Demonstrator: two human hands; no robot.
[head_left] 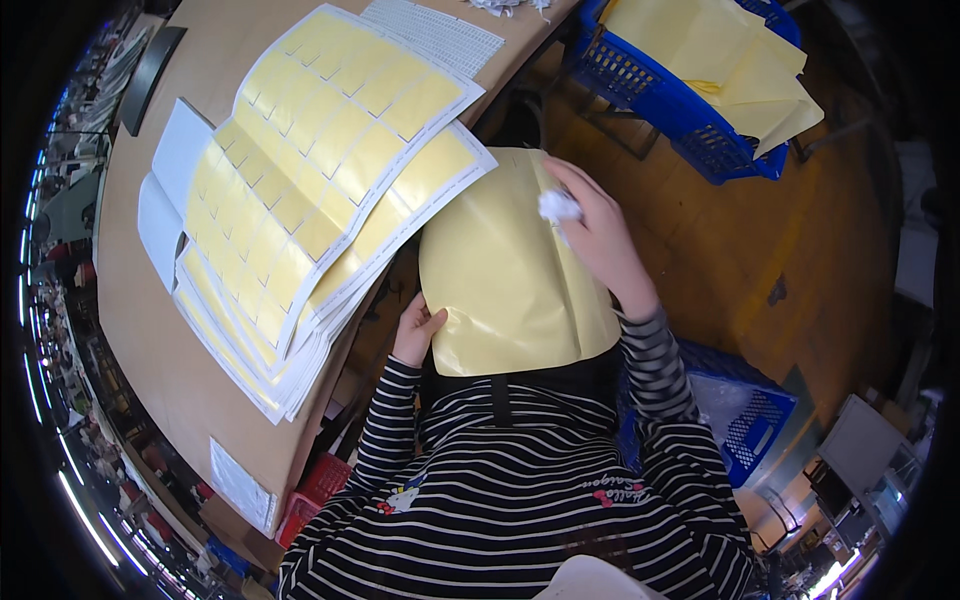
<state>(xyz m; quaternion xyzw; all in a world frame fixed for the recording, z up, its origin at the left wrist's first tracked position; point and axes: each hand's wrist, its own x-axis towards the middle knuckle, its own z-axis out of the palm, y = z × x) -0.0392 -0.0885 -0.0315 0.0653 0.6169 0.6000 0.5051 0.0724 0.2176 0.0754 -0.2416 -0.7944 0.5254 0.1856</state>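
Note:
A glossy yellow sheet (pixel 500 260) lies over my lap, creased at its lower left and along its right side. My left hand (pixel 412 332) pinches the sheet's lower left edge, thumb on top. On the sheet's upper right my right hand (pixel 597 230) is closed around a crumpled white wad (pixel 559 206), which could be cloth or paper. To the left, a stack of sheets (pixel 330 170) with yellow panels, white borders and dark corner marks fans out on the table, its right corner overlapping the sheet on my lap.
The tan table (pixel 140 330) runs along my left, with a clear plastic packet (pixel 242 484) near its edge. A blue basket (pixel 640 80) of yellow sheets stands at the far right. Another blue basket (pixel 750 435) sits low at my right, and a red one (pixel 325 478) under the table edge.

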